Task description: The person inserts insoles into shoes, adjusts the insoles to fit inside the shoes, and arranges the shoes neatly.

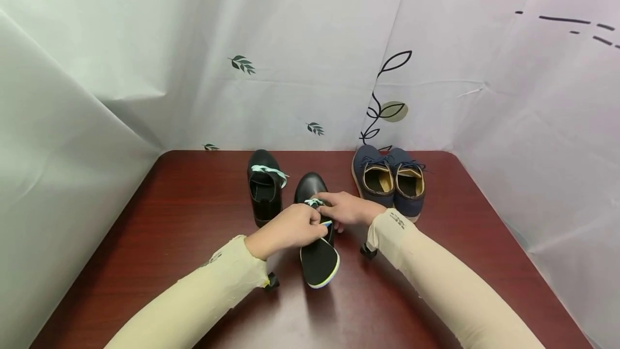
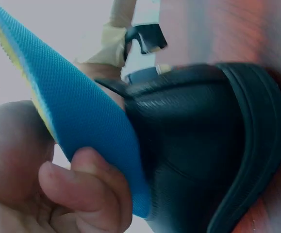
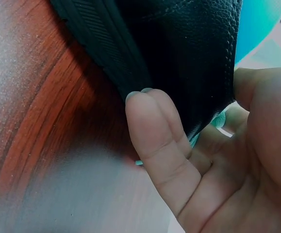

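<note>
A black leather shoe [image 1: 310,184] with pale mint laces stands mid-table, toe pointing away. My left hand [image 1: 293,226] pinches an insole [image 1: 319,264], whose front end enters the shoe's opening while the rounded heel end sticks out toward me. The insole is black on top with a white edge; in the left wrist view its blue underside [image 2: 84,99] shows between thumb and curled fingers. My right hand [image 1: 351,208] grips the shoe's right side near the laces; in the right wrist view, fingers [image 3: 155,121] lie along the leather upper [image 3: 193,53]. The insole's front end is hidden inside.
Left of the hands stands the matching black shoe [image 1: 264,198], its mint lace [image 1: 271,170] loose. A pair of navy shoes [image 1: 370,174] with tan lining sits at the back right of the dark red wooden table [image 1: 203,203]. White patterned sheeting [image 1: 300,58] hangs around the table.
</note>
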Demonstrator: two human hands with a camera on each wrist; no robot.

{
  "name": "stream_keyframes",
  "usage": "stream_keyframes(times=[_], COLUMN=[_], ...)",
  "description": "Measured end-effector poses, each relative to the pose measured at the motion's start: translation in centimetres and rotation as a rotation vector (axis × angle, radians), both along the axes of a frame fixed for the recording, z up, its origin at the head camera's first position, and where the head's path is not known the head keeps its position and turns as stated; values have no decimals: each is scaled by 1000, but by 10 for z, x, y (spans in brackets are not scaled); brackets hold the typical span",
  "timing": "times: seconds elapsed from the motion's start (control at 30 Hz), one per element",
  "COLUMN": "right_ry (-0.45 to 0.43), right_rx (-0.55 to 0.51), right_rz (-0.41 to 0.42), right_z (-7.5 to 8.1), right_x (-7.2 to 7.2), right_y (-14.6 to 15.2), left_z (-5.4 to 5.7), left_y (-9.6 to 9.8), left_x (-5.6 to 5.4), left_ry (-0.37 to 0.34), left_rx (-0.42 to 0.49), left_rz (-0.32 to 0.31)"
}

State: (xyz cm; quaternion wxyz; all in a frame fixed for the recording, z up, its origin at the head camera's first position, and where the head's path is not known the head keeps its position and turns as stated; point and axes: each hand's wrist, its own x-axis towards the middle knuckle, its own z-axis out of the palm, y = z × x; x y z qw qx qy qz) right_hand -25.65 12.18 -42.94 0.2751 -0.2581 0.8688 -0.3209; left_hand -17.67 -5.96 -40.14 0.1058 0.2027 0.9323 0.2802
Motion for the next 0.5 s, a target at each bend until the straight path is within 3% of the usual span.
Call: stream_keyframes(times=[0.17,0.3,0.5], right_ry=[7,8,31], right_rx=[2,9,13], right_rz=[9,15,23], right_z=[-1,-2,0], right_x=[1,1,1], right_y=[0,-1,1], left_z=[-11,-11,1], left_y=[3,5,14], left_x=[-12,-12,4], left_ry=[11,5,37], left_rx=[-13,-53,-385], left_rz=[20,32,107])
